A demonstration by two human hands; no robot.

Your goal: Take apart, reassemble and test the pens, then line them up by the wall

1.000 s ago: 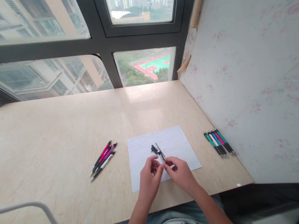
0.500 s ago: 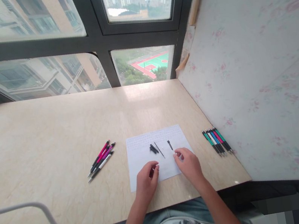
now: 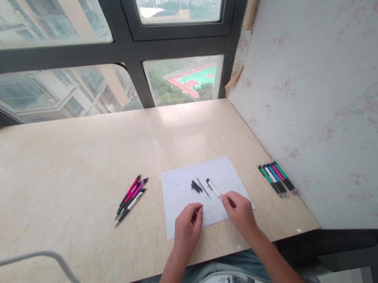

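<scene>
On the lined, written sheet of paper (image 3: 183,215), my right hand (image 3: 239,208) is closed, thumb and forefinger at the lower end of a white pen barrel (image 3: 213,188) with a black clip at its top. My left hand (image 3: 186,224) rests on the sheet's lower left with curled fingers; a dark bit shows under them, too hidden to name. Between and beyond the hands lie a thin dark refill (image 3: 203,187) and several short black pen parts (image 3: 196,186), touching one another.
Left of the paper lies a loose bunch of pink, purple and white pens (image 3: 131,199). A row of coloured pens (image 3: 277,179) lies at the right, near the papered wall (image 3: 328,89). A grey curved tube (image 3: 63,268) crosses the front left of the desk (image 3: 69,161).
The white barrel with the black clip now shows at my right fingertips, where only a slim black clip piece showed before. My left hand has hardly moved. The view has shifted slightly.
</scene>
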